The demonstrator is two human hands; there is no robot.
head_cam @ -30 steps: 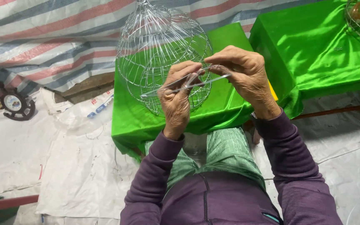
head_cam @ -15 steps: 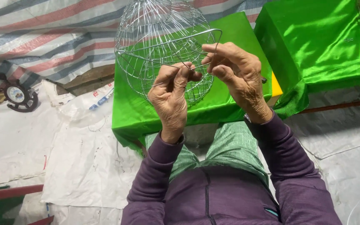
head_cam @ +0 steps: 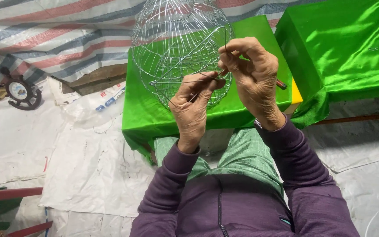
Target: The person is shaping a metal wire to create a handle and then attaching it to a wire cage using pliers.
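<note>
While pinched between both hands' fingers (head_cam: 207, 83), wire (head_cam: 185, 81), against wire cage (head_cam: 172, 39)

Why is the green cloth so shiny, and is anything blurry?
In the head view, light glints off the satin green cloth, leaving pale streaks on its folds; the wire cage gleams too. The left hand and right hand look sharp, with no strong shadows; the edges bend slightly.
</note>
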